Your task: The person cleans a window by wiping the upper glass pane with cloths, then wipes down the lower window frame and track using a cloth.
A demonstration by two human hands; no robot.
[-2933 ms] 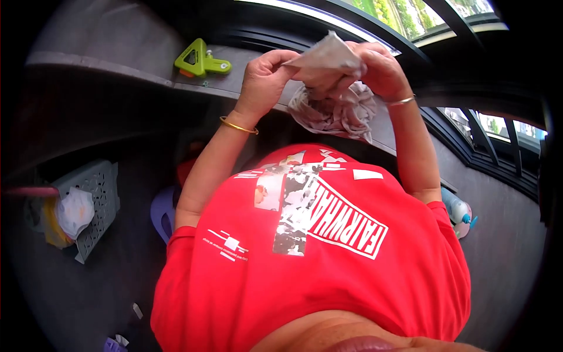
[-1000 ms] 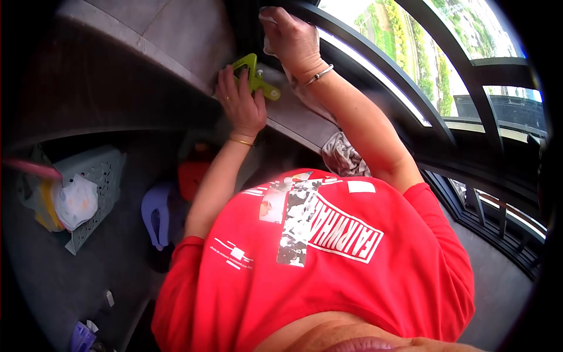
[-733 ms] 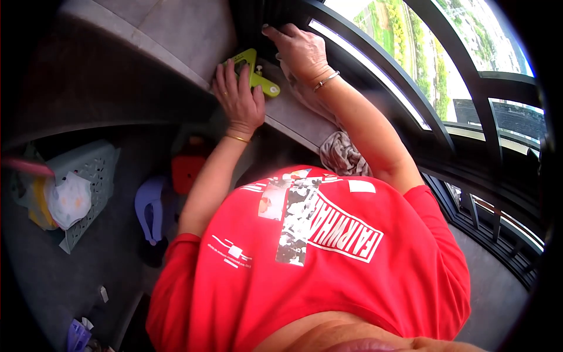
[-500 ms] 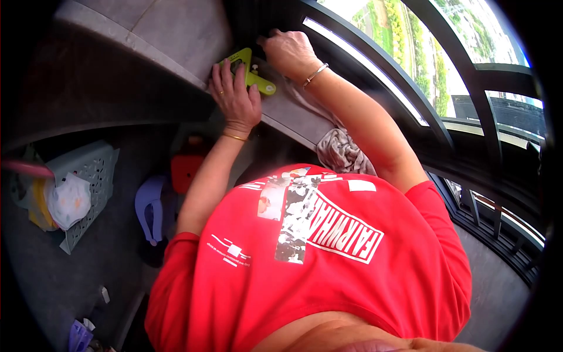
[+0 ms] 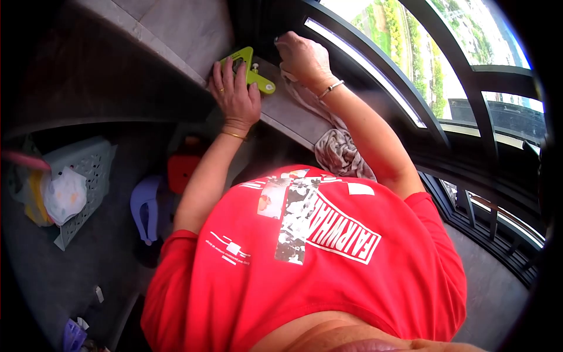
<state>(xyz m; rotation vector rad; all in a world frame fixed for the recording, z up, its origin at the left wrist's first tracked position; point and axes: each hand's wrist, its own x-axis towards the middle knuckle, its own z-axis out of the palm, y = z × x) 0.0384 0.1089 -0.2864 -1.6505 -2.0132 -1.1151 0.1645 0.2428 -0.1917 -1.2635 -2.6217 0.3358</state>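
Rests the left hand [image 5: 237, 98] over part of a green tool [image 5: 260, 82] on the grey ledge [image 5: 183, 36], with an open grip and slightly spread fingers. Holds pale cloth [image 5: 306, 97] in the closed grip of the right hand [image 5: 306, 60], beside the black window frame [image 5: 265, 19]; cannot tell how much is gathered inside, or whether touching the frame. Trails below the right wrist along the ledge, toward a crumpled bundle [image 5: 342, 152] near its edge. Shows a grey basket [image 5: 94, 176] lower down, well apart from both hands.
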